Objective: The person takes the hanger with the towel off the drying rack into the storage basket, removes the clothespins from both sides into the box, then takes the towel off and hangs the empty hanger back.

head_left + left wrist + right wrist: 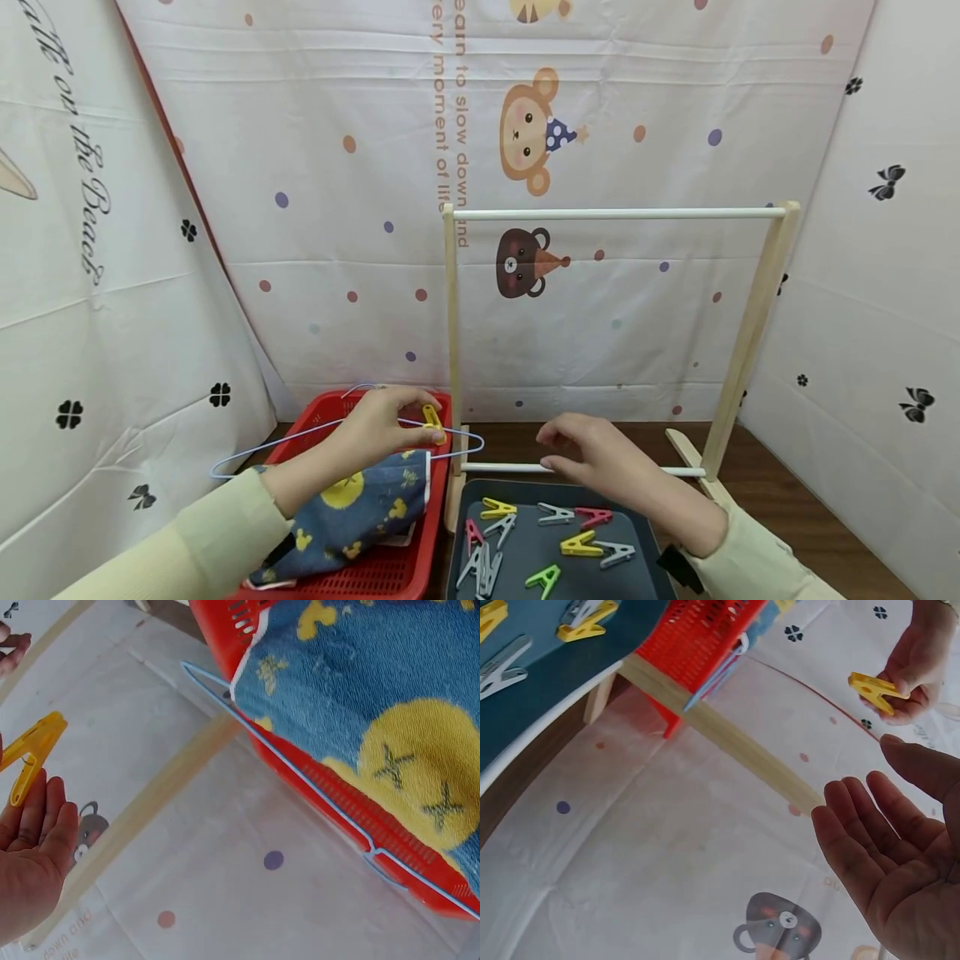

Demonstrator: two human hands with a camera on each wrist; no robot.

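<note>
My left hand [386,429] pinches a yellow clothespin [432,419] between thumb and fingers, above the red basket [405,575]. In the left wrist view the same clothespin [37,754] sticks out past the fingertips. A light blue hanger [300,433] lies across the basket below this hand, its right end by the rack's left post. Under it is a blue cloth [390,496] with yellow figures. My right hand [600,458] holds nothing, fingers loosely bent, over the back of the dark tray [517,583]; the right wrist view shows its bare palm [907,885].
Several clothespins lie in the tray, among them a yellow one [581,544] and a green one [543,579]. Behind the tray stands a wooden rack with a white top bar [615,214] and a low white bar [510,467]. Printed cloth walls [337,250] enclose the table.
</note>
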